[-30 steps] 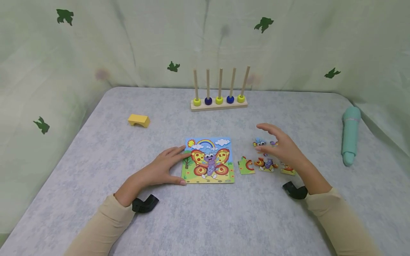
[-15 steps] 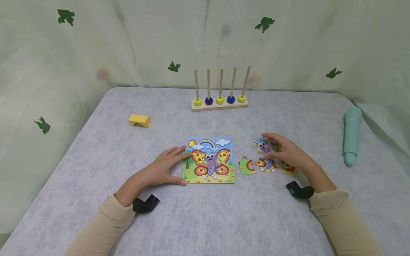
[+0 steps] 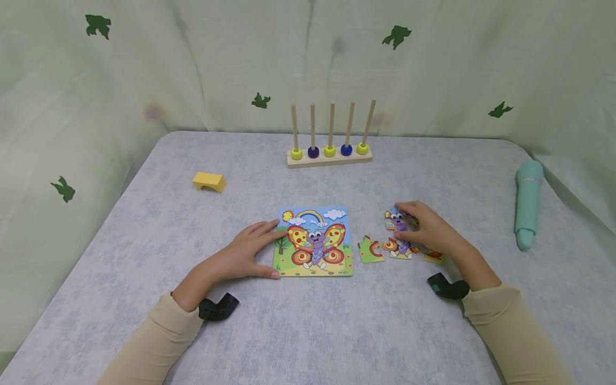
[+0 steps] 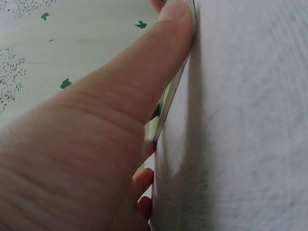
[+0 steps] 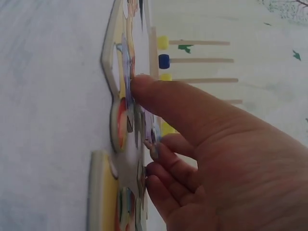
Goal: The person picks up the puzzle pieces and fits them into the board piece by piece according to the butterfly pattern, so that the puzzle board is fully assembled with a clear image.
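A square butterfly puzzle board (image 3: pixel 315 256) lies flat on the table. My left hand (image 3: pixel 243 250) rests at its left edge, fingers extended, with the thumb at the lower left corner; the left wrist view shows that thumb (image 4: pixel 159 53) along the board's side. To the right of the board, my right hand (image 3: pixel 430 230) pinches a puzzle piece with the butterfly's face (image 3: pixel 397 220) between thumb and fingers, low over the table. Below it lie a green piece (image 3: pixel 369 251), a body piece (image 3: pixel 401 249) and a wing piece (image 3: pixel 433 257). Another piece is mostly hidden behind the right hand.
A wooden peg stand (image 3: pixel 329 159) with yellow and blue beads stands at the back. A yellow arch block (image 3: pixel 209 182) sits back left. On the far right lies a mint-green microphone-shaped object (image 3: pixel 528 206). A pale curtain (image 3: pixel 216 59) surrounds the table.
My right hand has come down and its fingers have drawn in on the face piece, which has shifted slightly to the right. The left hand and the board have stayed put.
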Motion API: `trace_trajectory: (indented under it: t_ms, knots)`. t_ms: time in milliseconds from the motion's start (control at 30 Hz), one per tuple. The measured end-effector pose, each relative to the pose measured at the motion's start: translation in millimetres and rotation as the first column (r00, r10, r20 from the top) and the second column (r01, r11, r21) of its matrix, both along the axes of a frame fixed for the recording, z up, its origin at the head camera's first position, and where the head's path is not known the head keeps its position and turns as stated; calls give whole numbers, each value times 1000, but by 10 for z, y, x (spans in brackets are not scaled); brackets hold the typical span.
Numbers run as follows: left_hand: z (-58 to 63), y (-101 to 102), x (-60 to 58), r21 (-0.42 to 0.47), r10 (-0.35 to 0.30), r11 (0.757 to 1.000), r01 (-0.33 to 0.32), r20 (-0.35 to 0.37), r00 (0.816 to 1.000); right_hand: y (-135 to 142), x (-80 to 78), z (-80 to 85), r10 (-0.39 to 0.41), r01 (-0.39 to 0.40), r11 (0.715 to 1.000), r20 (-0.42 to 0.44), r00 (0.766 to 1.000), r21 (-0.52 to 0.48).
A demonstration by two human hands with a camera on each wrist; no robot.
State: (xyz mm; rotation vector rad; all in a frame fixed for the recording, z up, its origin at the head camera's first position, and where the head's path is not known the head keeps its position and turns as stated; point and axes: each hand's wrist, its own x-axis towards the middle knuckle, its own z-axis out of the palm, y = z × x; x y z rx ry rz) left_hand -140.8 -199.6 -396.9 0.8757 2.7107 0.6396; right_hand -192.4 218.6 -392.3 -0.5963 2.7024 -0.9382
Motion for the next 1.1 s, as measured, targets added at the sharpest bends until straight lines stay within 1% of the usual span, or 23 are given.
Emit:
trace_trajectory:
  t_ms: [133, 200, 300, 467, 533, 600, 700, 833, 967, 1100]
  knots:
    - [8, 3, 1, 4, -2, 1000, 2, -1, 1000, -38, 13, 32, -16, 17, 1000, -31, 999, 7]
    - [11, 3, 2, 7, -2, 1000, 2, -2, 1000, -70, 23, 60, -28, 28, 1000, -48, 998, -9]
    - [12, -1, 3, 10, -2, 1000, 2, -2, 1000, -143, 56, 129, -37, 32, 998, -102, 994, -48]
    - [13, -11, 6, 10, 2, 1000, -2, -2, 1000, -337, 136, 287, -14, -20, 989, -229, 973, -146]
    - [12, -14, 6, 9, 2, 1000, -2, -4, 1000, -435, 164, 343, 7, -54, 983, -264, 964, -173]
    - [13, -14, 6, 10, -1, 1000, 1, -7, 1000, -546, 194, 393, 24, -80, 979, -280, 960, -189]
    - [16, -8, 8, 11, -8, 1000, 8, -17, 1000, -722, 243, 456, 56, -114, 974, -281, 958, -197]
    - [28, 21, 16, 20, -23, 1000, 23, -26, 999, -956, 305, 487, 95, -145, 971, -250, 963, -191]
    - [37, 66, 30, 2, -34, 999, 34, -24, 999, -1163, 328, 411, 121, -151, 976, -188, 975, -154]
    - [53, 100, 56, -31, -19, 999, 18, -31, 999, -1320, 319, 298, 141, -153, 982, -110, 984, -109]
